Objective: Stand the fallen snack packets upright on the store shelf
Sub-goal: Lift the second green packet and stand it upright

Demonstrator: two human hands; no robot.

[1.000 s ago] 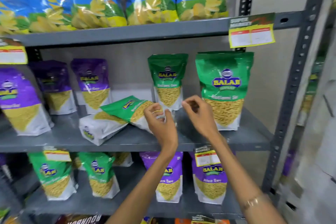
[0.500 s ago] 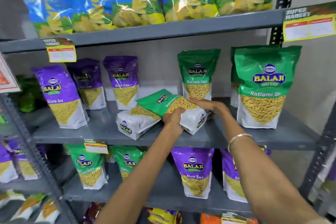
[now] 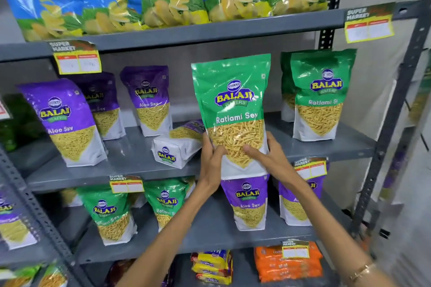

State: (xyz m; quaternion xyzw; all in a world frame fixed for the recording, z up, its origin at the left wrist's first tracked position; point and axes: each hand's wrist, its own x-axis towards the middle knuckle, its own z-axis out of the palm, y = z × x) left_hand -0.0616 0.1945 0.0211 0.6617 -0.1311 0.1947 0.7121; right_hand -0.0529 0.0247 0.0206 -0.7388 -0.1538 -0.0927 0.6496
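At the centre of the frame both hands hold a green Ratlami Sev packet (image 3: 234, 109) upright in front of the middle shelf (image 3: 130, 158), its base hanging just over the shelf's front edge. The left hand (image 3: 211, 161) clasps the packet's lower left side, thumb across the clear window and the other fingers hidden behind; the right hand (image 3: 268, 158) clasps the lower right side, thumb laid flat over the front, the remaining fingers wrapped out of sight. Just left of the held packet a purple Aloo Sev packet (image 3: 178, 147) lies fallen on its side on the shelf — white base toward the camera. Upright purple packets (image 3: 63, 121) stand at centre left, upright green packets (image 3: 319, 95) at centre right.
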